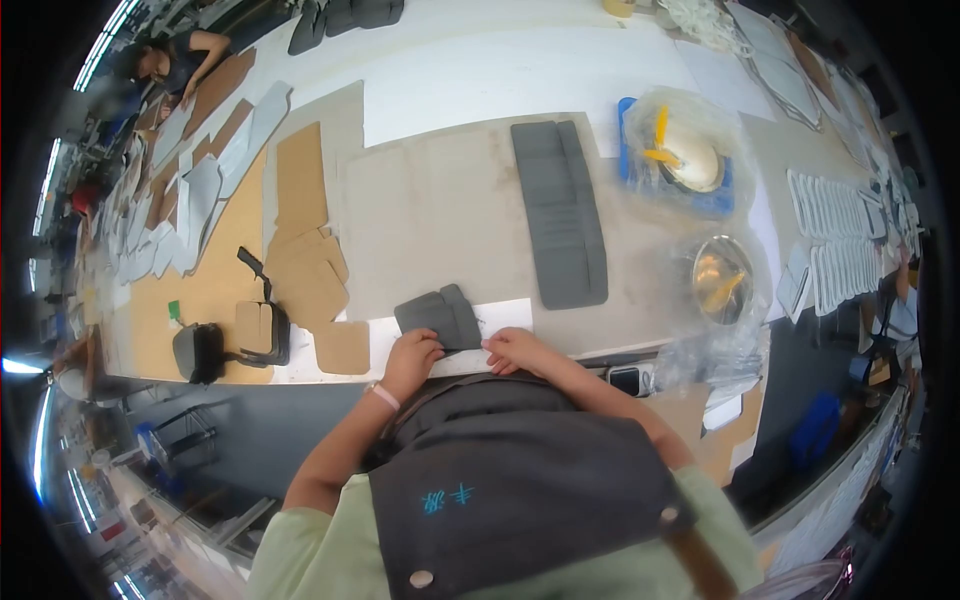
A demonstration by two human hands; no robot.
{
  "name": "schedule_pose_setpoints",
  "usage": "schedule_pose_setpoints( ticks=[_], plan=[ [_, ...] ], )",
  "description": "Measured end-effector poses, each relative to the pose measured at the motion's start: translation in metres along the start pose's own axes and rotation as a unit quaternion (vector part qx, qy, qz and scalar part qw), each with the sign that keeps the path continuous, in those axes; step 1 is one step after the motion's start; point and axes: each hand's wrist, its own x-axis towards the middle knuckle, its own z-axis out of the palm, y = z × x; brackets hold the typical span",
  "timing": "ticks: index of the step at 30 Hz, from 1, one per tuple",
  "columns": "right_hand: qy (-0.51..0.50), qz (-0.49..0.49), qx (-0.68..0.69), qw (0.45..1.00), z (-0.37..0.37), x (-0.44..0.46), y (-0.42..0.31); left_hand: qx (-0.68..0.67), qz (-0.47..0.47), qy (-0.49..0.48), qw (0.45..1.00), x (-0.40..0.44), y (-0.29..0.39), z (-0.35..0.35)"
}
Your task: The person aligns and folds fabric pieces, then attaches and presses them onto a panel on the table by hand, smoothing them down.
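Observation:
Close to the table's front edge lies a small dark grey leather-like panel (447, 318), made of overlapping layers, on a white sheet. The fingers of my left hand (420, 352) are closed on its lower left edge. By its lower right corner, my right hand (512, 350) has its thumb and fingertips pressed together; whatever is in that pinch is too small to make out. Farther forward and to the right is a longer grey panel (562, 215) with seams running along it, touched by neither hand.
Brown card pieces (300, 270) and dark grey stacked pieces (200, 350) lie left. To the right are a plastic-wrapped bowl (692, 165) on a blue tray (715, 203) and a metal bowl (722, 280). A phone (625, 379) sits near the front edge. Another person (190, 65) works far left.

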Motion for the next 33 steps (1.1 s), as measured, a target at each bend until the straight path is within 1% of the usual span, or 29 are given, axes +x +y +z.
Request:
schedule_pose_setpoints(
  ticks=[3,4,5,7,8,11,14,16,17,20,22,23,24,25,26,27,28,30,33],
  plan=[
    [0.010,0.018,0.035,0.999,0.005,-0.007,-0.015,-0.034,0.059,-0.003,0.998,0.011,0.030,-0.012],
    [-0.004,0.024,0.089,0.996,0.003,-0.016,-0.022,-0.041,0.083,-0.004,0.996,0.017,0.040,-0.014],
    [-0.018,0.010,0.122,0.992,-0.001,-0.022,-0.021,-0.048,0.106,-0.003,0.993,0.021,0.047,-0.012],
    [-0.065,-0.023,0.181,0.981,-0.007,-0.026,-0.020,-0.077,0.055,0.048,0.994,0.025,0.051,-0.007],
    [-0.059,-0.037,0.173,0.982,-0.008,-0.029,-0.024,-0.085,0.025,0.079,0.993,0.024,0.051,-0.009],
    [-0.022,-0.088,0.142,0.986,-0.015,-0.055,-0.042,-0.115,-0.064,0.084,0.988,0.022,0.052,-0.013],
    [0.061,-0.134,0.089,0.985,-0.030,-0.068,-0.044,-0.101,-0.113,0.037,0.988,0.039,0.072,-0.019],
    [0.078,-0.177,0.093,0.977,-0.048,-0.080,-0.046,-0.284,-0.188,-0.017,0.940,0.062,0.080,-0.011],
    [0.088,-0.197,0.096,0.972,-0.057,-0.085,-0.046,-0.373,-0.221,-0.047,0.900,0.072,0.083,-0.007],
    [0.095,-0.243,0.143,0.955,-0.082,-0.101,-0.044,-0.395,-0.145,-0.027,0.907,0.095,0.098,0.006],
    [0.131,-0.243,0.170,0.946,-0.085,-0.102,-0.046,-0.385,-0.178,-0.042,0.905,0.107,0.100,0.010],
    [0.164,-0.242,0.185,0.938,-0.092,-0.109,-0.045,-0.388,-0.185,-0.062,0.901,0.115,0.107,0.019],
    [0.170,-0.236,0.145,0.946,-0.108,-0.108,-0.036,-0.432,-0.182,-0.065,0.881,0.121,0.105,0.033],
    [0.175,-0.226,0.106,0.952,-0.124,-0.105,-0.024,-0.428,-0.185,-0.087,0.880,0.128,0.104,0.045],
    [0.213,-0.204,0.080,0.952,-0.130,-0.105,-0.021,-0.441,-0.170,-0.085,0.877,0.132,0.106,0.054],
    [0.244,-0.183,0.054,0.951,-0.133,-0.105,-0.022,-0.419,-0.149,-0.089,0.891,0.135,0.106,0.062],
    [0.269,-0.180,0.039,0.945,-0.136,-0.107,-0.019,-0.395,-0.156,-0.108,0.899,0.139,0.108,0.068],
    [0.302,-0.175,0.010,0.937,-0.137,-0.104,-0.018,-0.336,-0.132,-0.102,0.927,0.143,0.115,0.072],
    [0.347,-0.210,0.011,0.914,-0.133,-0.095,-0.014,-0.262,-0.092,-0.066,0.958,0.144,0.118,0.076]
  ],
)
